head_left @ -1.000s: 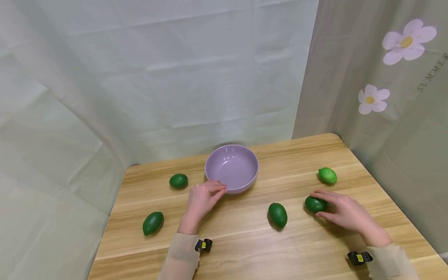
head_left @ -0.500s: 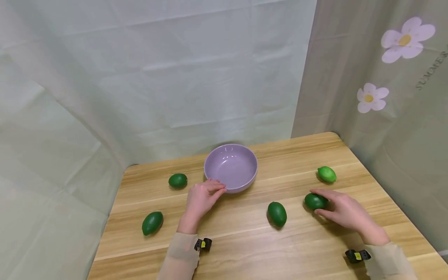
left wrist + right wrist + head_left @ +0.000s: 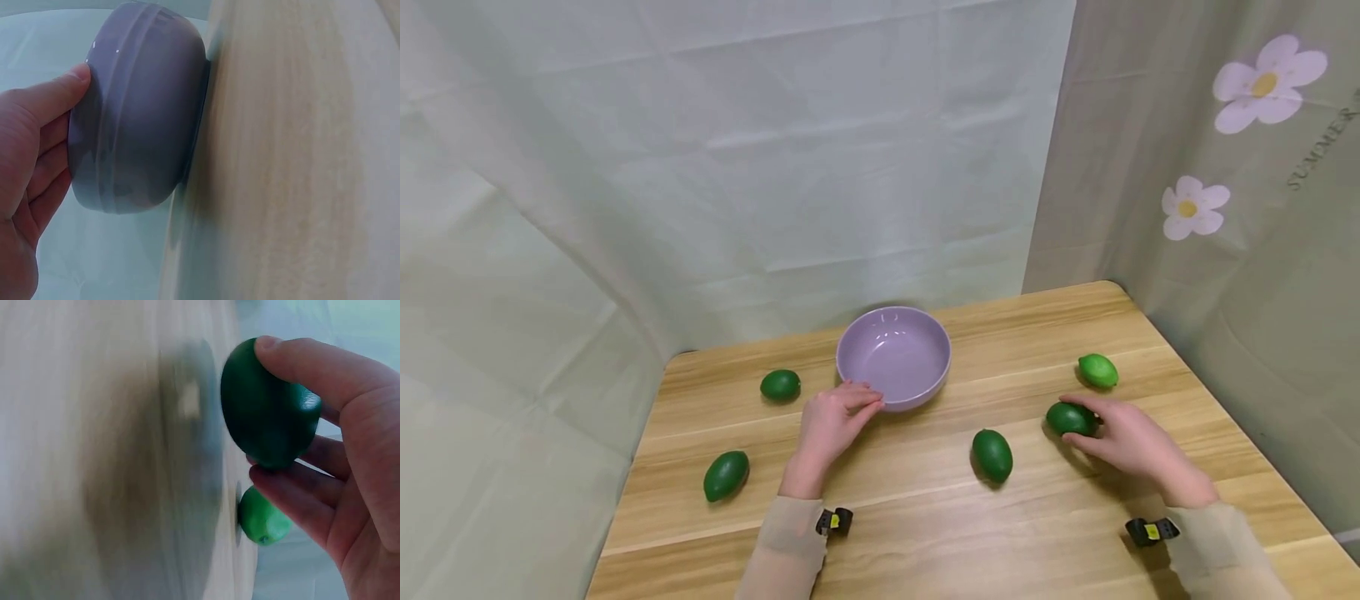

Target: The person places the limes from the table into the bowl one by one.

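My left hand (image 3: 831, 423) pinches the near-left rim of a purple bowl (image 3: 897, 350), thumb outside. In the left wrist view the bowl's outer wall (image 3: 144, 112) shows, its base on the table. My right hand (image 3: 1126, 442) grips a dark green lime (image 3: 1067, 419) between thumb and fingers. The right wrist view shows this held lime (image 3: 269, 412) raised off the wood, with its shadow beneath. A brighter green lime (image 3: 1098, 371) lies just beyond the right hand. Another dark lime (image 3: 992, 456) lies between the hands, closer to the right one.
Left of the bowl lie two more dark green limes, one farther back (image 3: 780, 385) and one nearer (image 3: 726, 476). The wooden table (image 3: 925, 533) ends at a pale curtain (image 3: 850, 167) behind the bowl. A flowered curtain (image 3: 1285, 275) hangs along the right side.
My right hand has closed on the dark lime and lifted it a little off the table, shifting slightly left and back. The left hand stays at the bowl's rim.
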Motion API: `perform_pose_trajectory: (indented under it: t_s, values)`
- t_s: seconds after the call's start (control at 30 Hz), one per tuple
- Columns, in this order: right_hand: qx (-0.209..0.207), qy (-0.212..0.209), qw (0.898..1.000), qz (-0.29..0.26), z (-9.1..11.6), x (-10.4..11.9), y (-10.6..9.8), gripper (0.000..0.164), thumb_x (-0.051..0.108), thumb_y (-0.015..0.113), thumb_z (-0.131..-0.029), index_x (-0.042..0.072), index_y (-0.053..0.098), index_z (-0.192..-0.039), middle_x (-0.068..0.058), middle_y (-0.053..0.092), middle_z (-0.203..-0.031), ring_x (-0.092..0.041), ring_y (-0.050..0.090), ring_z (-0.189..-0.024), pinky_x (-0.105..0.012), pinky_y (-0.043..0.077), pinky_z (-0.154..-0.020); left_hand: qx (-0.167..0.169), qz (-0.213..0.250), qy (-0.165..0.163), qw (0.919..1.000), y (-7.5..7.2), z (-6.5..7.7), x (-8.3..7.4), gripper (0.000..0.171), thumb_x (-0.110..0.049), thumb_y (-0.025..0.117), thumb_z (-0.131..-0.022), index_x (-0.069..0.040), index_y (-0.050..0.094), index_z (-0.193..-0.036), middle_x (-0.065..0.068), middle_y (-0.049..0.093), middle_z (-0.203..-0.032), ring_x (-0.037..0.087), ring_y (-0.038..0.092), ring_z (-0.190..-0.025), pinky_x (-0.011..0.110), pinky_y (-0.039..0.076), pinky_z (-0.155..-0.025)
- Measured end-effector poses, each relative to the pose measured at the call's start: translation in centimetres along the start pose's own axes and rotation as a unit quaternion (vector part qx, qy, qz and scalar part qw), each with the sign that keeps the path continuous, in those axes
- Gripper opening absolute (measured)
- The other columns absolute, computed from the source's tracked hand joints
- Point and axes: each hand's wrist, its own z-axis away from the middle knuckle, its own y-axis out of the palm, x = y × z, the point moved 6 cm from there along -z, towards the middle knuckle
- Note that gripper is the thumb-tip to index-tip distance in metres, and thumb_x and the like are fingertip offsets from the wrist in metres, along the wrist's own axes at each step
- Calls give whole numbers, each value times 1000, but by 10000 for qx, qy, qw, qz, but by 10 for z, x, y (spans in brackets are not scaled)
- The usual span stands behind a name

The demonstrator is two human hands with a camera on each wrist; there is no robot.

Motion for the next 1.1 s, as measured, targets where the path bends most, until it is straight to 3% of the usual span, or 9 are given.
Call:
perform_pose_trajectory:
  t_s: [0.43,0.7,1.1]
  values:
    - [-714,-202,9962,-466,-43,37,-16,57,36,85,-80,15,64,-130,2,69,-116,-12,65,-93,-38,59,-76,-24,-4,17,10000,2,4,3,20,-34,79,-86,-21,80,-102,-3,76,-101,15,70,-103,36,52,-100]
    - [-667,-209,9942,-823,-71,65,-14,59,44,81,-82,16,64,-131,1,68,-122,-12,65,-98,-36,57,-79,76,-104,151,9998,2,3,1,20,-31,79,-87,-21,80,-104,-3,75,-104,15,69,-106,36,51,-101]
    - [-585,-341,9912,-1135,-106,98,-15,58,46,78,-84,19,63,-132,-1,69,-118,-14,67,-93,-38,60,-78,211,-141,66,9997,0,3,-3,20,-28,78,-89,-18,79,-106,1,74,-108,18,68,-111,39,48,-105]
